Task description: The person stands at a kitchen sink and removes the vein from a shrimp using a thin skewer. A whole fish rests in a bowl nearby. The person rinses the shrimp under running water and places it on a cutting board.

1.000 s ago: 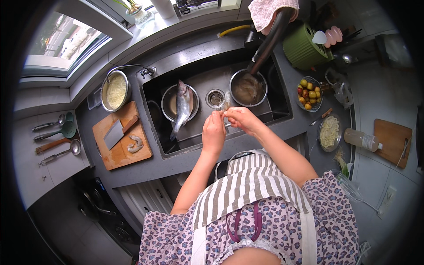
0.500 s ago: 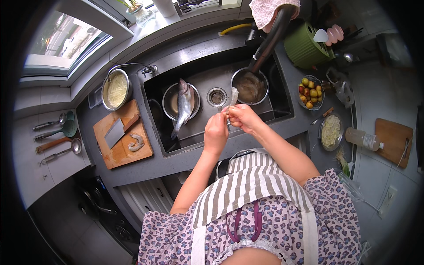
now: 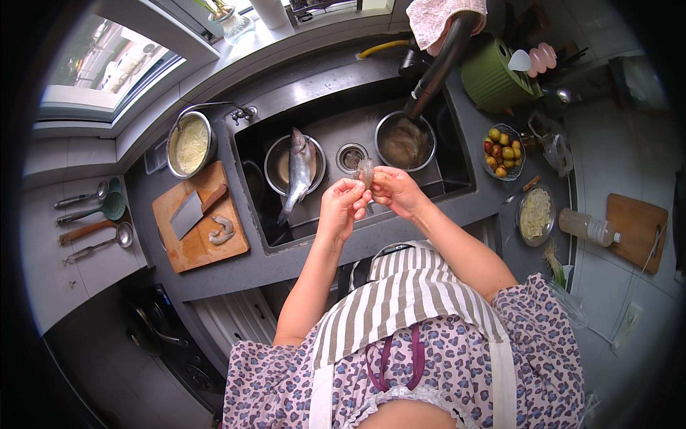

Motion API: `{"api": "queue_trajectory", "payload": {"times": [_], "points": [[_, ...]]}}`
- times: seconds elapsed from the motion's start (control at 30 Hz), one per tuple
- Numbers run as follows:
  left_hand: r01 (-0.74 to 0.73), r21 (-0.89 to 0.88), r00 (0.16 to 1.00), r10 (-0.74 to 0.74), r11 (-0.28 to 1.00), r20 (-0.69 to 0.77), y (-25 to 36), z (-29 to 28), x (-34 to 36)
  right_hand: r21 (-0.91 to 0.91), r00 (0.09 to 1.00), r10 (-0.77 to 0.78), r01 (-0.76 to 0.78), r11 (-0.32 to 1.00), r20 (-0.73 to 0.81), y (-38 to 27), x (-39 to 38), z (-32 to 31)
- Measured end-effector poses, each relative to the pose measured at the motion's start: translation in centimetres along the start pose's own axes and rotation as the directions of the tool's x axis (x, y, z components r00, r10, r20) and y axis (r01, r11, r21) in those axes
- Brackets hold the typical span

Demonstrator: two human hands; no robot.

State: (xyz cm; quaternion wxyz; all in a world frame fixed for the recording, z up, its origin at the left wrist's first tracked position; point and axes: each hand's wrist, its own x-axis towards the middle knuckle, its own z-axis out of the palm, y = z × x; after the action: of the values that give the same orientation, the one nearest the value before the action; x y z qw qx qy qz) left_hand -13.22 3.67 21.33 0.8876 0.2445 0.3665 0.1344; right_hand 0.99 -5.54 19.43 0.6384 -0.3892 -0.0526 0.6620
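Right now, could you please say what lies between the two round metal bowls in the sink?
In the head view, the round metal drain lies between them.

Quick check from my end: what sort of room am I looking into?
Most likely a home kitchen: there's a dark sink with a whole fish over a metal bowl, a cleaver on a wooden cutting board, and ladles along the left.

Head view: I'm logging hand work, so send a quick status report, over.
Left hand and right hand: both pinching one shrimp, over the sink. Fish lies across the left bowl, apart from the hands. Nothing visible blocking them.
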Motion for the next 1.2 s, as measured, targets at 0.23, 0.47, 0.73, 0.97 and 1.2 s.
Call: {"api": "queue_trajectory", "payload": {"times": [0.23,0.47,0.73,0.97,1.2], "points": [[0.434,-0.479,0.888,-0.275,0.763,0.368,-0.1,-0.6,0.0,-0.257,0.996,-0.091,0.091,0.962,0.012,-0.1,-0.1,0.4],[0.336,-0.280,0.909,-0.233,0.899,0.344,-0.2,0.9,-0.4,-0.837,0.809,-0.477,0.494,0.237,0.343,3.5,3.5,-4.4],[-0.365,0.542,0.906,0.424,0.757,0.018,-1.9,1.5,-0.4,-0.991,0.996,-0.084,0.006,0.130,-0.005,4.0,2.3,-5.4],[-0.422,0.907,0.685,0.654,-0.001,0.320,-2.1,-0.4,-0.1,-0.122,0.976,0.183,-0.197,0.973,-0.114,0.2,0.4,-0.8],[-0.425,0.871,0.562,0.683,-0.244,0.466,-2.3,0.2,-0.2,-0.056,0.974,0.184,-0.193,0.980,-0.128,0.2,0.4,-0.2]]}}
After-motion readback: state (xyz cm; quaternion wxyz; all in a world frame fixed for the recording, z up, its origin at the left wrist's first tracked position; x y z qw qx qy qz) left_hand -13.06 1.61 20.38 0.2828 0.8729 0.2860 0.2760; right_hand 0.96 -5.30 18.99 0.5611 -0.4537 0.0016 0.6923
